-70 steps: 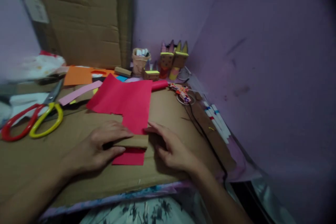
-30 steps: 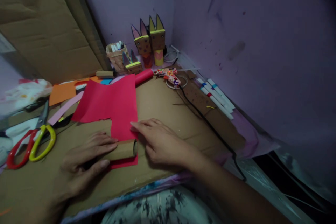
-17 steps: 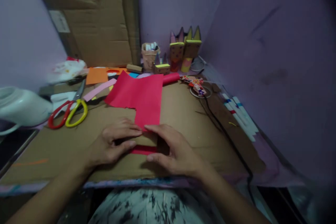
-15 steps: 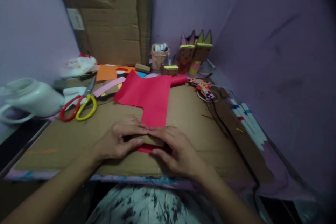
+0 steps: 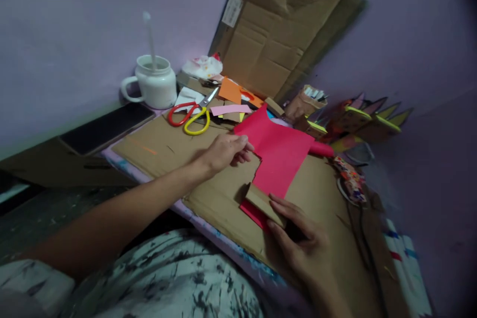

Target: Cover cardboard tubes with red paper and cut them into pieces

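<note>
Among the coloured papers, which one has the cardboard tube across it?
The large red sheet: the cardboard tube, held by the right hand, crosses its narrow part. The orange pieces and pink strip lie farther back.

The light is dim and cool, paler across the left wall (image 5: 74,15) and duller toward the right, where the top corner falls to black. A soft shadow lies under the right hand (image 5: 303,238). The scissors (image 5: 197,115) look fairly clear, while the markers (image 5: 406,263) near the right edge are blurred and stretched. The floor (image 5: 55,218) sinks into gloom.
</note>
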The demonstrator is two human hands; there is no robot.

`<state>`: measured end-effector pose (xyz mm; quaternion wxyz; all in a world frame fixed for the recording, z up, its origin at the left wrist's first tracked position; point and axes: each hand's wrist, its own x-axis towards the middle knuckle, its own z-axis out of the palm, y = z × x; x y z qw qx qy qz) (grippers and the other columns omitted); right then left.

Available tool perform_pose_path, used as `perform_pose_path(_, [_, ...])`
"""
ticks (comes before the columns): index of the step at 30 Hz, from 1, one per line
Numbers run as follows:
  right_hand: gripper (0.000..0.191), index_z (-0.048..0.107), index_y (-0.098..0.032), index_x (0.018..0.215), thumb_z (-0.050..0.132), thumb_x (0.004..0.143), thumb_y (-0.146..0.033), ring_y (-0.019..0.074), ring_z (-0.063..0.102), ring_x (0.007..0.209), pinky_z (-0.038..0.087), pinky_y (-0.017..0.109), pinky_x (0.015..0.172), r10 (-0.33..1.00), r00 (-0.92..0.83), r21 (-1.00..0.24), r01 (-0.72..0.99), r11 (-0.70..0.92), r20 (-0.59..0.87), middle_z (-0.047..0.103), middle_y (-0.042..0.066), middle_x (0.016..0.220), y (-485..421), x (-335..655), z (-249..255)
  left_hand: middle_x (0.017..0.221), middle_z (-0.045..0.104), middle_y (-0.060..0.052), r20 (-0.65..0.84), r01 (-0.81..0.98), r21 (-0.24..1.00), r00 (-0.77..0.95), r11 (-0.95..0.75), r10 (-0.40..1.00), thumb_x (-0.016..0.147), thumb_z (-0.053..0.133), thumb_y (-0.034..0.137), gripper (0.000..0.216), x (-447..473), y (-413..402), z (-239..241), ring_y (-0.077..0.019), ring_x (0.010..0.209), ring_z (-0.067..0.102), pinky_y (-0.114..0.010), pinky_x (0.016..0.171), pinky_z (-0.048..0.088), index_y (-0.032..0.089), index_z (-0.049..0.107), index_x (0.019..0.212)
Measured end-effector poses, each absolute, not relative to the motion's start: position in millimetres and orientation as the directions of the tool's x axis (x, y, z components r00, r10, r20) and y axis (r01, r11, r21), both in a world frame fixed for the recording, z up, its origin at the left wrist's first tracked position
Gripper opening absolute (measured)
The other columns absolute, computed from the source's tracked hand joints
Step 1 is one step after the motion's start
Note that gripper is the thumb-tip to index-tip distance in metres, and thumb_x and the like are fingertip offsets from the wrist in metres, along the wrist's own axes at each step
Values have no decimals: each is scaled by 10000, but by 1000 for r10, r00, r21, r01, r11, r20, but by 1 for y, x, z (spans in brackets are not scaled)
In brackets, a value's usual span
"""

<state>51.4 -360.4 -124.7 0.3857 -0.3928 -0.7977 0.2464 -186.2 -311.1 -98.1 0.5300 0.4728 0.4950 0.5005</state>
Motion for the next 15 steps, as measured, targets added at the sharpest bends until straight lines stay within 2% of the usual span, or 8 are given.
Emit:
perform_pose_path(7, [268,713,-242,1049,685,783,-247,269,684,991,558,482,866,807,-436,-652,484,583,398,721,111,1092,-363,57,-123,620,625,-49,-132,-96,987,-17,129,991,920,407,301,339,-182,-310,-92,-89,506,533,-211,505,412,99,626,760])
perform_pose_path(12, [228,728,-251,1013,670,792,-248,274,693,970,568,481,847,820,-408,-666,484,567,402,733,106,1058,-363,54,-122,633,624,-47,-87,-25,996,-22,86,996,889,434,309,322,-184,-310,-94,-102,537,547,-216,523,429,104,640,753])
perform_pose_path(15, [244,708,-259,1040,664,800,-254,277,674,1022,559,484,864,835,-395,-695,471,543,384,710,108,1120,-362,52,-122,665,633,-51,-45,49,998,-19,45,999,877,414,342,341,-183,-314,-96,-116,576,568,-226,543,450,113,645,774])
